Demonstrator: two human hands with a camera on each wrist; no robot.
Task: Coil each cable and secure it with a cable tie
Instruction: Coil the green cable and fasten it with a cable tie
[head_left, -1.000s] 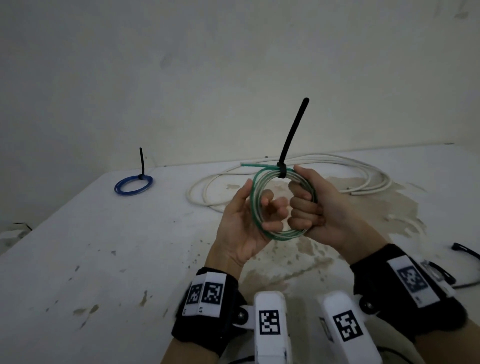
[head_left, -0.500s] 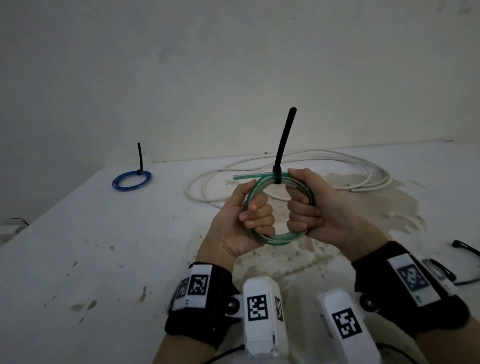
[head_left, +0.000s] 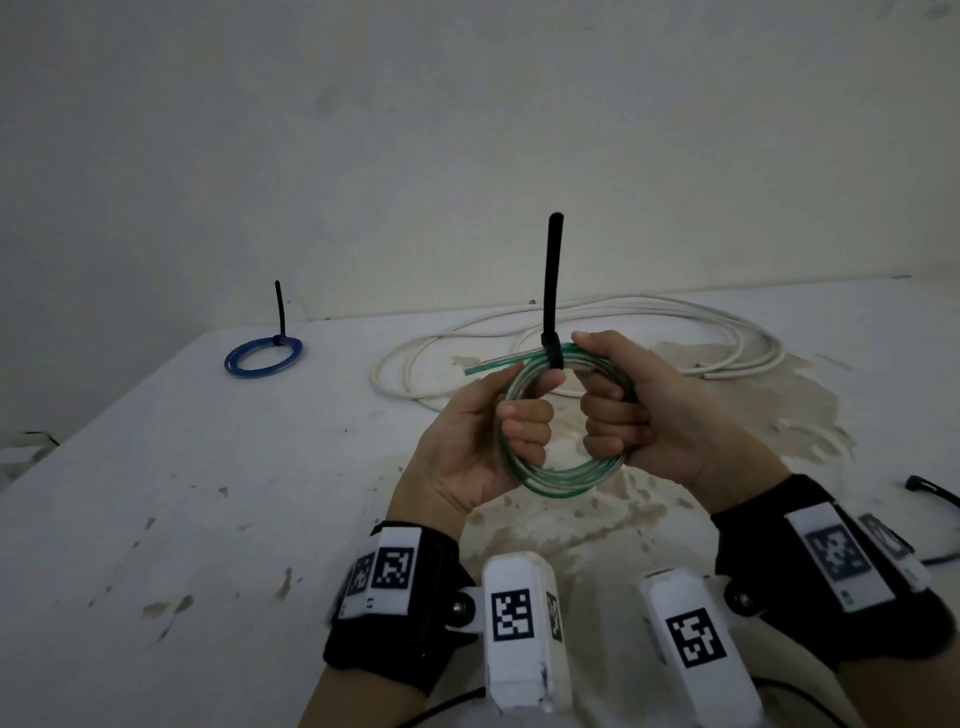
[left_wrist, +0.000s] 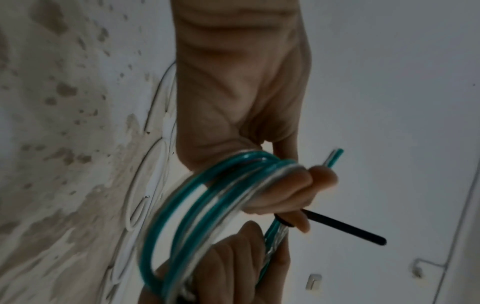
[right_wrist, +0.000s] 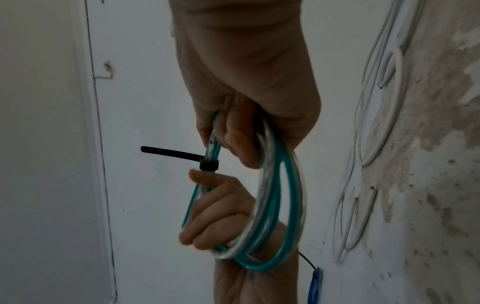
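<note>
A green and clear cable coil (head_left: 566, 480) is held upright above the table between both hands. My left hand (head_left: 519, 431) grips the coil's left side, its fingers curled through the ring. My right hand (head_left: 613, 421) grips the right side in the same way. A black cable tie (head_left: 550, 280) is cinched round the top of the coil, and its tail stands straight up. The left wrist view shows the coil (left_wrist: 182, 205) and the tie (left_wrist: 345, 228). In the right wrist view the tie (right_wrist: 168, 152) sticks out beside the coil (right_wrist: 285, 185). One short cable end pokes out left of the tie.
A blue coil (head_left: 231, 359) with its own black tie lies at the table's far left. Loose white cable (head_left: 774, 356) sprawls across the far side behind my hands. Black ties (head_left: 930, 488) lie at the right edge. The stained white table (head_left: 208, 519) stands against a wall.
My left hand's fingers closed round the coil. The coil turned a little, so the tie's tail went from leaning right to standing upright.
</note>
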